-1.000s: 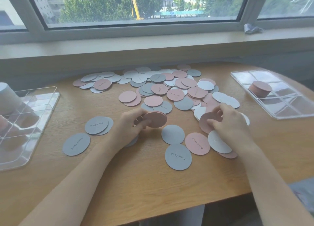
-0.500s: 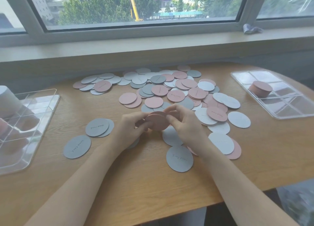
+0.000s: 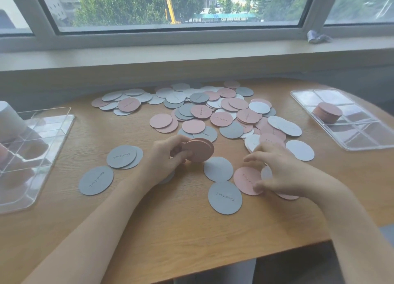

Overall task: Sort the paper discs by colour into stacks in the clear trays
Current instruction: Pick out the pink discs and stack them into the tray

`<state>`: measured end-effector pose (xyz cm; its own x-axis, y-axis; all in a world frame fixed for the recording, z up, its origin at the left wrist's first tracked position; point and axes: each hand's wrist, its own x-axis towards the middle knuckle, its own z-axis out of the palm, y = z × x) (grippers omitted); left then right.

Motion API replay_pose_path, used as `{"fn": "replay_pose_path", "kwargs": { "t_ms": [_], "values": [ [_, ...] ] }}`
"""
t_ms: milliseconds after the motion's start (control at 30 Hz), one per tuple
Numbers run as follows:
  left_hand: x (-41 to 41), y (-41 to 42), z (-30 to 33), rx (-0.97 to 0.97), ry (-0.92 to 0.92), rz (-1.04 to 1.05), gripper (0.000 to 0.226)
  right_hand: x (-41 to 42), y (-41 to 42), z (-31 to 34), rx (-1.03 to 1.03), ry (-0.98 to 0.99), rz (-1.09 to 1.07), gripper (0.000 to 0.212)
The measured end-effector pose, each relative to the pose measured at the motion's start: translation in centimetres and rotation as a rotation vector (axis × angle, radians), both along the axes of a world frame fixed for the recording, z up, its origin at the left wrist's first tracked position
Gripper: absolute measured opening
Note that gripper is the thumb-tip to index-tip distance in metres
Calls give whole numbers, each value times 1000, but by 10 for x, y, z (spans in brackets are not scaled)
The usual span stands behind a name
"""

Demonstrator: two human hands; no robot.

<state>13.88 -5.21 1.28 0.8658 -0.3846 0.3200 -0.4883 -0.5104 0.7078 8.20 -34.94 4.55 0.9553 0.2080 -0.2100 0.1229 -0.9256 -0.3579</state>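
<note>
Careful: your left hand (image 3: 165, 158) grips the pink stack (image 3: 199, 149) loosely, your right hand (image 3: 281, 172) pinches a pink disc (image 3: 245, 180); edges may fan and spill.

The left hand (image 3: 165, 158) gripped a pink stack (image 3: 199, 149); at its three o'clock, the right hand (image 3: 279, 172) pinched a flat pink disc (image 3: 246, 180).
</note>
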Motion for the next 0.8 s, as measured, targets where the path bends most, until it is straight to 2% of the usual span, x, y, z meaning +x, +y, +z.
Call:
{"fn": "replay_pose_path", "kwargs": {
  "t_ms": [133,300,567,667,800],
  "values": [
    [0,1,0,10,7,4,31,2,1,-1,-16,-27,16,47],
    [3,3,-3,15,10,15,23,8,3,-6,199,-106,-91,36],
    [4,3,-5,12,9,8,13,21,36,-10,574,-499,-358,23],
    [4,3,-4,11,7,9,13,26,58,-12,651,-499,-363,18],
    [2,1,-2,-7,11,16,23,27,82,-14,746,-356,-304,16]
  ]
}}
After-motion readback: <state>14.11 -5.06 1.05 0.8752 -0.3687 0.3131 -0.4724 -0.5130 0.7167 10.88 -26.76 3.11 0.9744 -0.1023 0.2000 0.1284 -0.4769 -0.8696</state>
